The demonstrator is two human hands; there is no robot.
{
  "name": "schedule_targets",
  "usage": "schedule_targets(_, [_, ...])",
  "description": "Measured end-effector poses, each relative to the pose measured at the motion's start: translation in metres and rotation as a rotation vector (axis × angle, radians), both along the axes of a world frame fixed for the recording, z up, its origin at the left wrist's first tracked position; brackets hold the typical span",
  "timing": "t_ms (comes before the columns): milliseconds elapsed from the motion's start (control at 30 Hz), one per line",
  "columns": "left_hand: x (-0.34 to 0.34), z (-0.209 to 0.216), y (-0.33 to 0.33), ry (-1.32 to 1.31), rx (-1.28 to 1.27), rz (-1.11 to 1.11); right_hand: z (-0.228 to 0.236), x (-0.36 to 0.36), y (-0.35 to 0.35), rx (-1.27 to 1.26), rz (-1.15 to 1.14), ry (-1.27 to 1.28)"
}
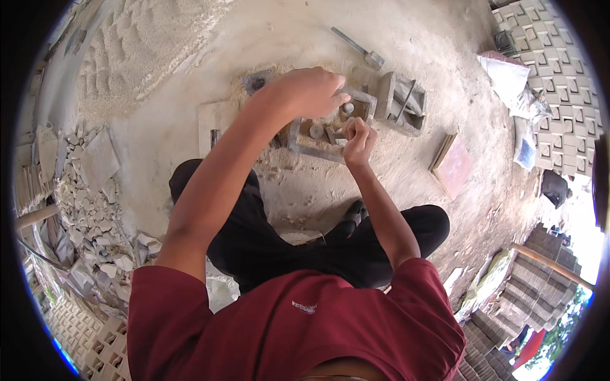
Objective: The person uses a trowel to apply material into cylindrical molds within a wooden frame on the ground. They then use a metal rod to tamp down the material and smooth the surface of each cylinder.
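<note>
A grey rectangular frame, like a block mould (318,153), lies on the dusty floor in front of my crossed legs. Two round knobs show inside it: a wider one (316,131) on the left and a smaller one (347,108) at the far right. My left hand (316,92) reaches over the frame's far side, its fingers curled beside the smaller knob; whatever they grip is hidden. Closed in a fist, my right hand (360,141) is at the frame's right side. I cannot make out what is in its fingers.
Right of the mould stands a grey open box (416,129) with bars inside. A mallet (374,60) lies beyond it. A pinkish board (456,171) lies farther right. Sand (140,51) spreads at the far left, with broken rubble (92,209) nearer. Patterned blocks (565,89) are stacked right.
</note>
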State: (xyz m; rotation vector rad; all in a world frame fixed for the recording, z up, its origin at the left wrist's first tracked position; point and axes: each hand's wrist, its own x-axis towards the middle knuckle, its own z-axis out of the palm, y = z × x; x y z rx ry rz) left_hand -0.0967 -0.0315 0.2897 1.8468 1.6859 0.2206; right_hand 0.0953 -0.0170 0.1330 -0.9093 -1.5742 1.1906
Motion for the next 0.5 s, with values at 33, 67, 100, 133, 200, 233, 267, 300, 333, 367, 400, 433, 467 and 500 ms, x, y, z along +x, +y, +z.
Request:
schedule_targets(33, [-0.002,0.001,-0.001,-0.014,0.02,0.025,0.01,-0.006,0.0,0.009,0.016,-0.001])
schedule_targets(67, [-0.004,0.002,-0.001,-0.029,0.04,0.05,0.021,-0.012,-0.001,-0.032,0.036,0.072])
schedule_targets(100, [-0.006,0.001,0.0,-0.032,0.049,0.064,0.027,-0.019,-0.001,-0.073,0.057,0.144])
schedule_targets(133, [-0.003,0.0,0.008,-0.074,0.076,0.051,0.029,-0.024,0.003,-0.026,0.029,0.161])
schedule_targets(200, [-0.006,0.002,0.011,-0.127,0.096,0.018,0.017,-0.029,0.016,-0.015,0.129,0.024])
schedule_targets(233, [-0.014,0.003,0.013,-0.115,0.107,0.023,0.017,-0.039,0.024,-0.006,0.241,-0.102])
schedule_targets(267, [-0.02,0.005,0.014,-0.103,0.118,0.027,0.018,-0.046,0.029,-0.031,0.176,-0.129])
schedule_targets(300, [-0.022,0.004,0.012,-0.104,0.126,0.027,0.019,-0.046,0.029,-0.023,0.176,-0.131])
schedule_targets(333, [-0.025,-0.002,0.006,-0.057,0.132,0.069,0.028,-0.053,0.026,-0.066,0.188,-0.038])
schedule_targets(367, [-0.024,-0.002,0.002,-0.015,0.14,0.095,0.037,-0.054,0.023,-0.108,0.183,0.05])
schedule_targets(400, [-0.026,0.0,0.002,-0.017,0.139,0.104,0.041,-0.057,0.022,0.052,0.228,-0.005])
schedule_targets(433, [-0.025,0.009,0.002,-0.063,0.081,0.079,0.038,-0.058,0.023,0.05,0.214,-0.01])
schedule_targets(467, [-0.024,0.014,0.003,-0.105,0.028,0.057,0.034,-0.065,0.032,-0.109,0.315,0.02])
schedule_targets(500, [-0.022,0.01,0.004,-0.108,0.03,0.044,0.03,-0.067,0.036,-0.269,0.413,0.053])
